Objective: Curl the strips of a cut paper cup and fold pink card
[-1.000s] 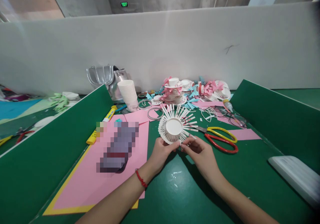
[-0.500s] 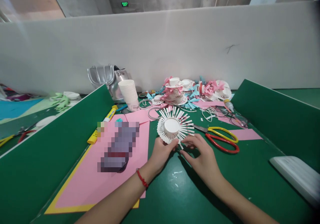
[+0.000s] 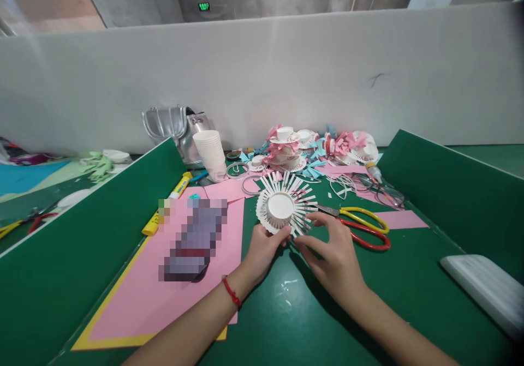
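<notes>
A white paper cup (image 3: pixel 280 207), its wall cut into narrow strips that fan out around the round base, is gripped at its lower edge by my left hand (image 3: pixel 266 246). The thumb of that hand lies on top of the strips; the other fingers are mostly hidden beneath. On the strips' left part the ends curl into a scalloped edge, while those on the top and right stick out straight. My right hand (image 3: pixel 333 251) is at the lower right strips, thumb and forefinger apart. Scissors (image 3: pixel 364 229) with one yellow and one red handle lie just beyond it.
Pink paper (image 3: pixel 135 306) and a pixelated phone-like object (image 3: pixel 196 240) lie at left, near a yellow glue stick (image 3: pixel 166 205). Behind stand stacked paper cups (image 3: pixel 210 153) and a pile of cut cups with pink and blue paper (image 3: pixel 286 148). Green dividers (image 3: pixel 454 186) flank the table.
My right hand has raised its forefinger and spread it from the thumb beside the strips. My left hand keeps its hold on the cut cup, nearly unmoved.
</notes>
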Tool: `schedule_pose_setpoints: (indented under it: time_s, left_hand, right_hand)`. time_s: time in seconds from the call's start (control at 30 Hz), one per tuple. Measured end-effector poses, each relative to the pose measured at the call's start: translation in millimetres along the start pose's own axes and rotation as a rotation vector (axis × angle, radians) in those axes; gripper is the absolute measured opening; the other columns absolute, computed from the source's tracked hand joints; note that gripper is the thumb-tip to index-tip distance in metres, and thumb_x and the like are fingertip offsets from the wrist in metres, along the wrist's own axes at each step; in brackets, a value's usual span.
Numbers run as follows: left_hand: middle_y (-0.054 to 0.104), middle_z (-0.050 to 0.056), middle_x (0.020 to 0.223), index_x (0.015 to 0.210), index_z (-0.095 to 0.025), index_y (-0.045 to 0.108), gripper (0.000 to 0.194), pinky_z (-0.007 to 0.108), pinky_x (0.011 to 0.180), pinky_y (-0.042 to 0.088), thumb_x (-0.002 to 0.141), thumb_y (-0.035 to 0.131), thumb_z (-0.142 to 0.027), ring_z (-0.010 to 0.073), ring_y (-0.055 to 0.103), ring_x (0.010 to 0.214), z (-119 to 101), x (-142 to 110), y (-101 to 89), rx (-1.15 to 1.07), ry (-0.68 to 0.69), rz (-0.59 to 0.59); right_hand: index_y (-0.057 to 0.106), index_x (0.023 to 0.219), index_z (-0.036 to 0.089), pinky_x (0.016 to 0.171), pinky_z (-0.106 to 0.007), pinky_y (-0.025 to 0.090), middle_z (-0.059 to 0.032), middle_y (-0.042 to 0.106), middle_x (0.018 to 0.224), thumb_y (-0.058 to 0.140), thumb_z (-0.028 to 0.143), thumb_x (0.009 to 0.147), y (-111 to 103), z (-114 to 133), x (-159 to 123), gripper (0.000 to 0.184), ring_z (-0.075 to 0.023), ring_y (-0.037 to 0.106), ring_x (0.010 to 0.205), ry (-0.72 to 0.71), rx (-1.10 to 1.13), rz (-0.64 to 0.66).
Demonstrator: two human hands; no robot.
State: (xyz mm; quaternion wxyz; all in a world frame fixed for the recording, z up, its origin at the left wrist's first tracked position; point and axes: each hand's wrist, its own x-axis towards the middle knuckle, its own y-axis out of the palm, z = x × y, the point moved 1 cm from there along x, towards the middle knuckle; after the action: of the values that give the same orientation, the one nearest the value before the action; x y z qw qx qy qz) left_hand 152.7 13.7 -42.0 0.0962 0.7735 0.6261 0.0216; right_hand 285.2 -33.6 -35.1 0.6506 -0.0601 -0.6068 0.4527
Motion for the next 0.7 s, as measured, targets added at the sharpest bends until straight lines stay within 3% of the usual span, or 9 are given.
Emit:
schedule_pose_setpoints:
  time_s: [0.27, 0.7]
  left_hand:
    - [0.051, -0.002, 0.051, 0.055, -0.012, 0.053, 0.022, 0.020, 0.046, 0.032, 0.062, 0.067, -0.028, 0.0078, 0.042, 0.047, 3.5, 1.1, -1.3, -0.011, -0.004, 0.011]
    - [0.045, -0.004, 0.045, 0.048, -0.014, 0.048, 0.026, 0.020, 0.045, 0.029, 0.062, 0.065, -0.027, 0.0069, 0.037, 0.045, -4.0, -2.7, -0.5, 0.092, 0.025, 0.000]
  right_hand:
    - [0.067, 0.075, 0.025, 0.069, -0.037, 0.038, -0.0067, 0.050, 0.107, 0.056, 0.016, 0.074, -0.6, -1.4, -1.8, 0.015, -0.0204, 0.050, 0.084, 0.032, 0.010, -0.021]
    - [0.066, 0.073, 0.028, 0.074, -0.042, 0.036, -0.0060, 0.044, 0.117, 0.058, 0.015, 0.073, -3.0, 3.3, -2.2, 0.015, -0.0264, 0.045, 0.099, 0.050, -0.028, -0.052]
